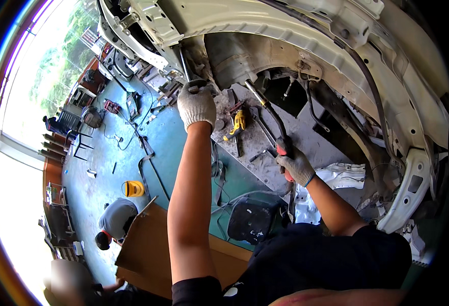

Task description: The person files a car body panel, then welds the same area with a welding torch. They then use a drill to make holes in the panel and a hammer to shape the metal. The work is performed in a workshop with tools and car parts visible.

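My left hand (pixel 196 107), in a pale knit glove, is raised to the cream car body (pixel 224 29). Its fingers are closed around the dark handle of what looks like a screwdriver (pixel 184 64), whose metal shaft points up against the body panel. Lower and to the right, my gloved right hand (pixel 300 167) grips the red handle of a welding torch (pixel 274 118). The torch's black curved neck and metal nozzle point up toward the wheel arch (pixel 234 56), with a gap between them. Exactly where the screwdriver tip touches is hard to see.
A yellow and black power tool (pixel 238 122) and loose tools lie on the grey platform (pixel 306 135) below. A black stool seat (pixel 250 220) and cardboard (pixel 153 245) are near me. One person (pixel 118 217) crouches beside a yellow bucket (pixel 133 188); another is lower left. Cables cross the floor.
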Motion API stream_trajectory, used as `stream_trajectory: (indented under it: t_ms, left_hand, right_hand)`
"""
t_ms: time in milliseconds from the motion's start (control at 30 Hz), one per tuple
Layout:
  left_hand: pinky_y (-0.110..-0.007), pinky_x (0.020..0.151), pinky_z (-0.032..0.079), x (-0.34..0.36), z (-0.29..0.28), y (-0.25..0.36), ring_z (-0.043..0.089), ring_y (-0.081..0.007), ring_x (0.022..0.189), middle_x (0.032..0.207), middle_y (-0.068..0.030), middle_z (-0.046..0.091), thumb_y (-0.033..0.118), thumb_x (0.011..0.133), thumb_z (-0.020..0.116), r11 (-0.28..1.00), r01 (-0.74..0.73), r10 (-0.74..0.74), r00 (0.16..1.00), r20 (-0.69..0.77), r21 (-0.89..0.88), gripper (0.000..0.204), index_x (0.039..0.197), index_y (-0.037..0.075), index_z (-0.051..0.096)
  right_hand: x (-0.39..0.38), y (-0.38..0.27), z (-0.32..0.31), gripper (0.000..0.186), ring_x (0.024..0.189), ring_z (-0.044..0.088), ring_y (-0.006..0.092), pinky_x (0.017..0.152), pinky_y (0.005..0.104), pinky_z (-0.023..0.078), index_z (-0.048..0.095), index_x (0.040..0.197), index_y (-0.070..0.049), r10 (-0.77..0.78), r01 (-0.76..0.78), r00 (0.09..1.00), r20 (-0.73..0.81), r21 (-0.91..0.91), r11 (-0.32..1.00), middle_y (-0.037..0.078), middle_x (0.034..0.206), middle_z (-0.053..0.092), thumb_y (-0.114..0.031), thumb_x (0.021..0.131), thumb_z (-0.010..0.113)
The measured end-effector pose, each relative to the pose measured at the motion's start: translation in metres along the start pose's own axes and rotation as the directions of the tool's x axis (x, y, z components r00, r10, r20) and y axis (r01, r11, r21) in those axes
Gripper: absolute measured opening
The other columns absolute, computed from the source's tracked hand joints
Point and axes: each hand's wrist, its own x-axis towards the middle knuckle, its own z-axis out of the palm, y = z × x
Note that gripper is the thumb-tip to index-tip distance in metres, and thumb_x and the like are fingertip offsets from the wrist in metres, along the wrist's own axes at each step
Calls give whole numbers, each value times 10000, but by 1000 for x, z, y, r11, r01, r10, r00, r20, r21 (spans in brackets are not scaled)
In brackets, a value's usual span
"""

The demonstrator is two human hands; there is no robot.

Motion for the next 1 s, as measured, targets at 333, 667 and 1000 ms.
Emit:
stream_trajectory:
  t_ms: [333,667,1000]
  left_hand:
    - [-415,809,579,4,16,-11,745,-363,873,946,-216,765,120,857,602,999,-3,8,992,-124,40,247,1003,41,786]
    - [-371,793,546,9,28,-27,711,-298,832,909,-161,761,76,842,569,998,27,-33,995,-92,-60,266,1001,22,775]
    - [-414,814,562,0,31,-8,735,-351,859,918,-205,761,101,861,568,984,47,-66,992,-104,-174,245,972,23,772]
  right_hand:
    - [40,-42,40,388,577,588,98,533,276,484,633,1251,-64,-91,94,996,25,-176,980,2,761,623,-225,907,713]
    - [77,-104,87,201,511,560,100,416,288,410,627,982,-72,-134,136,991,23,-218,967,2,717,614,-258,936,689]
    - [2,-71,71,309,520,595,134,463,314,466,648,1139,-53,-65,10,993,-103,-457,889,54,714,658,-244,909,730]
